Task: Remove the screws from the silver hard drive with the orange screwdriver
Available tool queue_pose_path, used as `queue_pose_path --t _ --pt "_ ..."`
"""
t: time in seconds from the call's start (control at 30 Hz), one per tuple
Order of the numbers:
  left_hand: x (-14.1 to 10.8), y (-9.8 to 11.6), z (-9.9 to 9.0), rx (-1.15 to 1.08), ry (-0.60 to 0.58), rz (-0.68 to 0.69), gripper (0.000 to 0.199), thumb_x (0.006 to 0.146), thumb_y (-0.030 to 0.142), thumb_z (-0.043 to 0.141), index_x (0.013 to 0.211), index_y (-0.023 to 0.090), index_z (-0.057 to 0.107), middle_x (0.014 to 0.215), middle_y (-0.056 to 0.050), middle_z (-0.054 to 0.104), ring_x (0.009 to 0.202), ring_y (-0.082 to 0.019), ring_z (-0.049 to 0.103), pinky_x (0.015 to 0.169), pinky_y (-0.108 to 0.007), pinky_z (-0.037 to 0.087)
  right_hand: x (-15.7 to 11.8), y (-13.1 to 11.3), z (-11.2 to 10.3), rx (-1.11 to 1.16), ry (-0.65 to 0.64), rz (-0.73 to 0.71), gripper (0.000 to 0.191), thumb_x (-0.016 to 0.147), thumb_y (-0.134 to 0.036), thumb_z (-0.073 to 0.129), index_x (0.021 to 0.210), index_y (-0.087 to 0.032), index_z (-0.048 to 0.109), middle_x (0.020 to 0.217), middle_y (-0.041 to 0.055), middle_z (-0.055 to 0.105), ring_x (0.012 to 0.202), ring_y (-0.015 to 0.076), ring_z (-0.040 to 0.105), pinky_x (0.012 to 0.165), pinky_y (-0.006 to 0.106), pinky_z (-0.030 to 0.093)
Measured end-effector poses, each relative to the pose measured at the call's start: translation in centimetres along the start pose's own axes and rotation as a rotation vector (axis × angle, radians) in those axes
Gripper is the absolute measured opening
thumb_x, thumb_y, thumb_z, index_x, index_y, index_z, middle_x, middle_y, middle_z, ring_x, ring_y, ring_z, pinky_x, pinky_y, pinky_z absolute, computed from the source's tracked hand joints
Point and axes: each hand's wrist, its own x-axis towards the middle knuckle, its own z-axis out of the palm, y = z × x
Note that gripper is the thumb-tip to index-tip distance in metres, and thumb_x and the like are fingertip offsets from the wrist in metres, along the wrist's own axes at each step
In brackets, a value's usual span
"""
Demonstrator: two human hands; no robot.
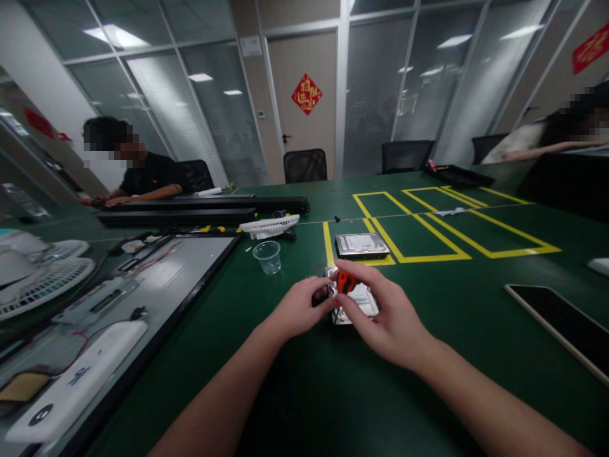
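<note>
A hard drive (366, 303) lies on the green table in front of me, partly covered by both hands. My right hand (387, 311) is closed around the red-and-black handle of a screwdriver (346, 281), held over the drive's left side. My left hand (299, 308) is at the drive's left edge, thumb and fingers pinched together close below the handle; what they grip is hidden. The screwdriver's tip cannot be made out. Just beyond, a second hard drive (362, 245) lies flat within yellow tape lines.
A clear plastic cup (268, 257) stands left of the drives, near a white slotted part (270, 225). A large panel (190, 266) with electronics fills the left. On the right lies a phone (561, 324). Long black bars (204, 206) and two people are farther back.
</note>
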Motion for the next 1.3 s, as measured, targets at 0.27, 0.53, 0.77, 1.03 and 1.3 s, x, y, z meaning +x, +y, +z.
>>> queue_pose_path --t 0.27,0.53,0.77,1.03,1.3 --pt "0.0 -0.21 -0.01 0.013 -0.003 -0.009 0.026 0.099 0.035 0.07 0.12 0.02 0.075 0.109 -0.007 0.073 0.096 -0.025 0.067 0.087 -0.036 0.052 -0.1 0.13 0.03 0.05 -0.002 0.041 0.06 0.099 -0.017 0.067 0.154 -0.031 0.048 0.133 0.0097 0.067 0.116 0.0247 0.07 0.103 0.045 0.059" --pt "-0.04 -0.16 0.08 0.007 0.002 -0.009 0.028 0.101 0.04 0.068 0.122 0.021 0.074 0.11 -0.007 0.074 0.098 -0.026 0.068 0.089 -0.037 0.053 0.38 0.08 -0.08 -0.015 0.05 -0.007 0.05 0.1 -0.018 0.068 0.147 -0.031 0.056 0.117 0.0059 0.069 0.101 0.0211 0.069 0.091 0.038 0.06" --pt "-0.02 0.09 -0.04 0.015 -0.004 -0.003 0.024 0.1 0.033 0.069 0.121 0.022 0.074 0.106 -0.005 0.074 0.094 -0.023 0.067 0.083 -0.034 0.05 -0.41 0.35 0.19 0.084 0.012 0.107 0.057 0.101 -0.018 0.062 0.154 -0.032 0.047 0.136 0.0097 0.069 0.12 0.0254 0.071 0.103 0.045 0.059" --pt "-0.03 0.19 -0.11 -0.01 -0.008 0.002 0.027 0.101 0.037 0.068 0.123 0.022 0.074 0.109 -0.006 0.074 0.097 -0.025 0.068 0.09 -0.037 0.053 0.56 -0.06 -0.25 -0.032 0.061 -0.018 0.048 0.098 -0.019 0.071 0.143 -0.03 0.059 0.119 0.0073 0.067 0.106 0.0231 0.069 0.092 0.041 0.061" --pt "-0.04 0.04 0.06 -0.024 0.005 0.007 0.03 0.097 0.027 0.069 0.126 0.022 0.073 0.114 -0.007 0.075 0.103 -0.027 0.069 0.094 -0.039 0.054 0.3 -0.25 -0.24 0.026 0.031 -0.04 0.054 0.096 -0.01 0.066 0.147 -0.03 0.058 0.136 0.0094 0.066 0.125 0.0254 0.066 0.106 0.044 0.058"
